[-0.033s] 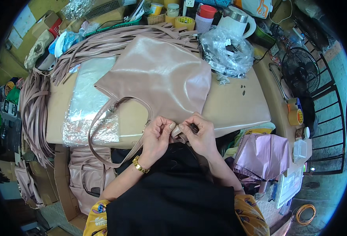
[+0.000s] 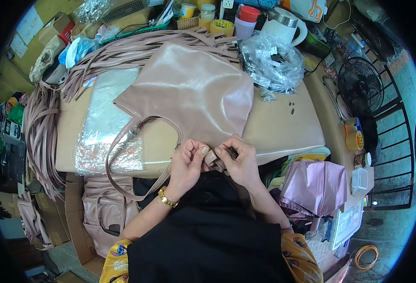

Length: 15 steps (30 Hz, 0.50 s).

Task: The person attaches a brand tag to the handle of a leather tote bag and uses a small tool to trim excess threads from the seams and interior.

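A dusty-pink handbag (image 2: 193, 85) of shiny leather-like material lies flat on the padded table, its opening edge toward me. My left hand (image 2: 187, 162), a gold watch on its wrist, pinches a short pink strap end (image 2: 211, 158) at the bag's near edge. Against it works my right hand (image 2: 241, 162), thumb and forefinger pressed on the same strap piece. A small dark object (image 2: 233, 152) shows by the right fingers; its kind I cannot make out. The bag's long strap (image 2: 111, 162) loops down on the left, passing by my left wrist.
Clear plastic bags (image 2: 106, 118) lie left of the handbag. Bundles of pink straps (image 2: 42, 137) hang over the table's left side. A crumpled plastic bundle (image 2: 274, 66) and a white kettle (image 2: 283, 28) stand behind. More pink bags (image 2: 106, 207) fill a carton below; a folded pink umbrella-like piece (image 2: 314, 186) sits right.
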Motion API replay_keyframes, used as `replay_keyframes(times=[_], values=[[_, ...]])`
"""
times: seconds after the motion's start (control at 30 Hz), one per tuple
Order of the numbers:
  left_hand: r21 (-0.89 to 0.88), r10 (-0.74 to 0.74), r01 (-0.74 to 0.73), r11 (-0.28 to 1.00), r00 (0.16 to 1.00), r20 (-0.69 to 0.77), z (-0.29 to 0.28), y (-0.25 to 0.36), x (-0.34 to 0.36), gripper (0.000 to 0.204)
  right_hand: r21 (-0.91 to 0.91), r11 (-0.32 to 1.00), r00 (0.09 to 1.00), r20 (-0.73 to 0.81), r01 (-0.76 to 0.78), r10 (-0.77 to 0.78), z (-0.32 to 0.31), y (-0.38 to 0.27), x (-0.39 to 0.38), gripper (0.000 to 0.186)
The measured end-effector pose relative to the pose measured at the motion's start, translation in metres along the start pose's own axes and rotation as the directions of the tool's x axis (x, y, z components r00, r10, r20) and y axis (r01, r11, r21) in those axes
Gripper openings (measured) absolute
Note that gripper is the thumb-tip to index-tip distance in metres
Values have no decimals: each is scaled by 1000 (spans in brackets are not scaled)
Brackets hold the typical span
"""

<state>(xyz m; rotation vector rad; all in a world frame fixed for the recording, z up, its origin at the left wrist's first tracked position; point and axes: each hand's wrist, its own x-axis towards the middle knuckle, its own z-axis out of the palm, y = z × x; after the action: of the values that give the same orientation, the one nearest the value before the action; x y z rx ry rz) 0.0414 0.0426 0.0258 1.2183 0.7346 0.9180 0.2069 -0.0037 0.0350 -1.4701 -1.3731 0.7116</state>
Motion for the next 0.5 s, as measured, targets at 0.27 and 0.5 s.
replay_keyframes(times=[0.27,0.5], values=[[-9,-34,34,999,999,9,-6,2,0,28,278,959,998,48,-43,31,-8,-30,1,7],[4,-134,136,991,970,204,-2,21,2,34,-95,985,989,16,146,-145,-4,-3,1,13]])
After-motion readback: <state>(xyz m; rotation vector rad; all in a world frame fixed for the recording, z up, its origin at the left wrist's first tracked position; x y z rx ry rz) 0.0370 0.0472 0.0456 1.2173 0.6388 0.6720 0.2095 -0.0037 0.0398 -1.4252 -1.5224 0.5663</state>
